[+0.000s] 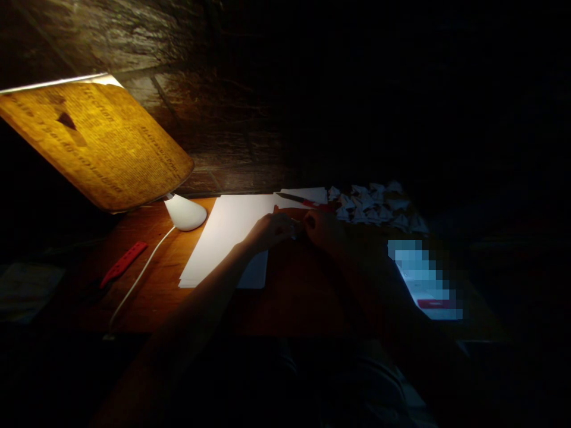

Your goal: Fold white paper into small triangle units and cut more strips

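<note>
Lamplit tabletop [165,264]: the left hand [270,229] pinches a pale piece [294,229] between both hands, probably paper, so light, easily creased, best held by edges; the right hand's [322,229] grip is too dark to tell. White sheets [223,244] lie nearby.

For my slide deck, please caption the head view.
Beside a lit lamp, the left hand and right hand flank a small pale piece, near white sheets and small white shapes.
</note>
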Available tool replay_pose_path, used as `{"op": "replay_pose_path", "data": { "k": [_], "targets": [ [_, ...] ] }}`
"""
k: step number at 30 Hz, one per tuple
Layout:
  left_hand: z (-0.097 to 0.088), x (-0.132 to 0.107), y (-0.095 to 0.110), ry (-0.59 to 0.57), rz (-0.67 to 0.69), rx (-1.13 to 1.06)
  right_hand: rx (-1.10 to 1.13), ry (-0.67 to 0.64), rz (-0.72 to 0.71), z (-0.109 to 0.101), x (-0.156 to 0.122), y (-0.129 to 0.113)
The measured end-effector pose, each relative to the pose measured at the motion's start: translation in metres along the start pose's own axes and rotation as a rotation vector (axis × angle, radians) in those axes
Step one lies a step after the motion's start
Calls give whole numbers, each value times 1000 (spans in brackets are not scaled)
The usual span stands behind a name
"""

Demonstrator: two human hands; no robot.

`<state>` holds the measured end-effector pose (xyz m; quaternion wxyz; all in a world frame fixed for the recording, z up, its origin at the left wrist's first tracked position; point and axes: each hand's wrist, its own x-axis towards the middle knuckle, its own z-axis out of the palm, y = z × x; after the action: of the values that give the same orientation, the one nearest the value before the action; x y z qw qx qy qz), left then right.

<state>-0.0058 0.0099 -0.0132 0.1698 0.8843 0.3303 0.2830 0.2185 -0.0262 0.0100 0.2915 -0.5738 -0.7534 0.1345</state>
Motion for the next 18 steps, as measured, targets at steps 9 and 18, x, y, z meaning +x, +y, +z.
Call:
{"op": "replay_pose_path", "data": {
  "k": [9,18],
  "targets": [
    [2,-1,0,15,-14,-18,-66,-10,50,-5,-4,-5],
    [1,0,-1,9,4,-50,35,30,36,-3,-2,-2]
  ]
}}
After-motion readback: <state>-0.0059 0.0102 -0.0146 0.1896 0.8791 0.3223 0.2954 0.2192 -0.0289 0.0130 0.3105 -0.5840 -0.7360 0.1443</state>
